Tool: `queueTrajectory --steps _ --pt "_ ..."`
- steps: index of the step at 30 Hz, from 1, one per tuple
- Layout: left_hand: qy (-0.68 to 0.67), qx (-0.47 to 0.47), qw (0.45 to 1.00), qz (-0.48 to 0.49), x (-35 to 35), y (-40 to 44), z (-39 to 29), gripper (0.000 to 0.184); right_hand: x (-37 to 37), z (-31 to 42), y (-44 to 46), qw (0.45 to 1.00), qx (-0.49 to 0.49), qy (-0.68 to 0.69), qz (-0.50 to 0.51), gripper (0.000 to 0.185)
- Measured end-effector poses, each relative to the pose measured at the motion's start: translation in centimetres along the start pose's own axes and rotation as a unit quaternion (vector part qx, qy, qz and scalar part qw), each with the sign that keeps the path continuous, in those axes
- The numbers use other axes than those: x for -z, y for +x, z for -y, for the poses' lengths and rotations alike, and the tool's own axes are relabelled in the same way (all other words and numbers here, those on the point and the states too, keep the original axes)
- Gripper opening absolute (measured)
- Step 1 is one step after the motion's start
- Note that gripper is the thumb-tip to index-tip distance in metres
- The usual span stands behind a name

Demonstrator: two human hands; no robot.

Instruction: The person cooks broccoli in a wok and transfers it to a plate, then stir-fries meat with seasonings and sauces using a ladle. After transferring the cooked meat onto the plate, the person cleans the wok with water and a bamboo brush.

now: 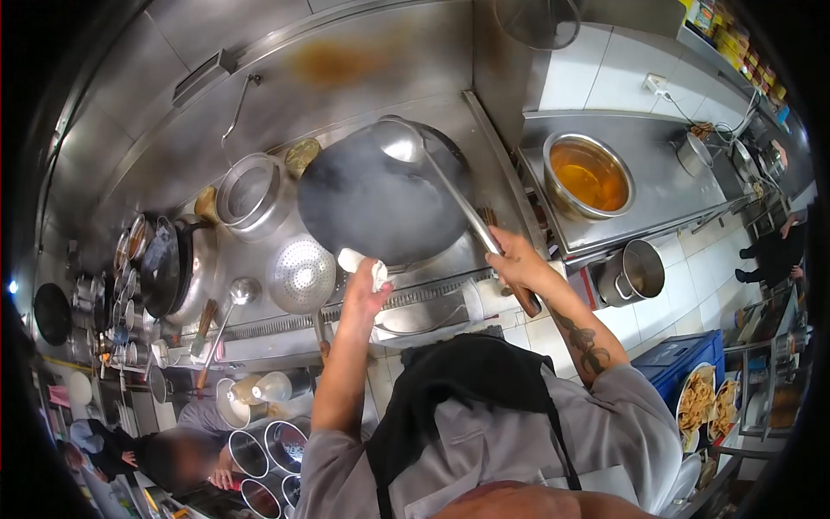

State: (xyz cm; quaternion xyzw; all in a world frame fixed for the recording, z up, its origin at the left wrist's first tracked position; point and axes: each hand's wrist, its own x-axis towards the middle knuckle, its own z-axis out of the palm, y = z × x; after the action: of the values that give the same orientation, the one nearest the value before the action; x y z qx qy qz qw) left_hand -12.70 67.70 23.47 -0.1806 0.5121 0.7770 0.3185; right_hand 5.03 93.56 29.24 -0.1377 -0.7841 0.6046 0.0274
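Note:
A large dark wok (pixel 346 195) sits on the steel range, with steam rising from it. My left hand (pixel 367 290) is closed on a white cloth (pixel 352 260) at the wok's near rim; whether a wok handle lies under the cloth cannot be made out. My right hand (pixel 521 262) grips the long shaft of a ladle (pixel 458 203), whose wooden end points back toward me. The ladle's bowl is over the far side of the wok. Left of the wok, a perforated strainer (pixel 302 275) lies with its handle toward me.
On the right counter stands a steel bowl of amber liquid (pixel 590 176), with a steel pot (pixel 635 272) lower down. Another ladle (pixel 245 291) and a brush (pixel 206 318) lie on the left. A co-worker (pixel 177 454) is at lower left, near metal containers (pixel 285 445). A blue crate (pixel 679 368) stands right.

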Motion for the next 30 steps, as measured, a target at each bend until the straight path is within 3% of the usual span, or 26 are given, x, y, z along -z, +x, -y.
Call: queueTrajectory --steps 2,5,8,12,13,16,17,20,23,26,30 --pt "0.029 -0.011 0.999 -0.03 0.1 -0.1 -0.2 0.02 0.3 -0.5 -0.9 0.999 -0.02 0.032 0.01 0.047" --pt "0.134 -0.132 0.982 0.013 0.8 -0.2 0.5 0.021 0.6 -2.8 -1.2 0.998 -0.033 0.049 0.038 0.049" --pt "0.167 -0.172 0.97 0.034 -0.6 -1.5 0.3 0.021 1.2 -2.5 -2.1 0.996 0.002 0.03 0.086 0.05" --pt "0.179 -0.137 0.974 -0.017 -4.1 -3.9 -1.3 0.026 1.7 -3.8 -2.5 0.995 0.001 -0.02 0.096 0.045" --pt "0.159 -0.103 0.98 -0.054 -5.5 -4.5 -2.1 0.032 1.9 -3.4 -2.8 0.994 0.002 -0.008 0.106 0.027" --pt "0.182 -0.077 0.977 -0.082 -7.3 -4.6 -3.0 0.033 2.5 -4.4 -2.5 0.993 0.043 -0.034 0.107 0.03" --pt "0.197 -0.074 0.973 -0.09 -8.0 -4.5 -3.7 0.033 2.8 -4.4 -2.5 0.992 0.057 -0.077 0.086 0.042" --pt "0.213 -0.145 0.961 -0.101 -11.3 -6.3 -4.0 0.025 2.8 -8.4 -0.3 0.97 0.222 -0.094 0.027 0.033" --pt "0.246 -0.181 0.946 -0.114 -14.2 -7.2 -5.0 0.026 4.0 -6.7 0.0 0.983 0.131 -0.124 0.046 0.035" --pt "0.289 -0.212 0.926 -0.117 -16.1 -6.5 -5.8 0.023 3.5 -8.9 2.1 0.97 0.177 -0.168 0.0 0.036" --pt "0.369 -0.268 0.883 -0.113 -18.9 -7.1 -6.3 0.021 4.5 -7.6 2.3 0.983 0.138 -0.12 0.007 0.038"
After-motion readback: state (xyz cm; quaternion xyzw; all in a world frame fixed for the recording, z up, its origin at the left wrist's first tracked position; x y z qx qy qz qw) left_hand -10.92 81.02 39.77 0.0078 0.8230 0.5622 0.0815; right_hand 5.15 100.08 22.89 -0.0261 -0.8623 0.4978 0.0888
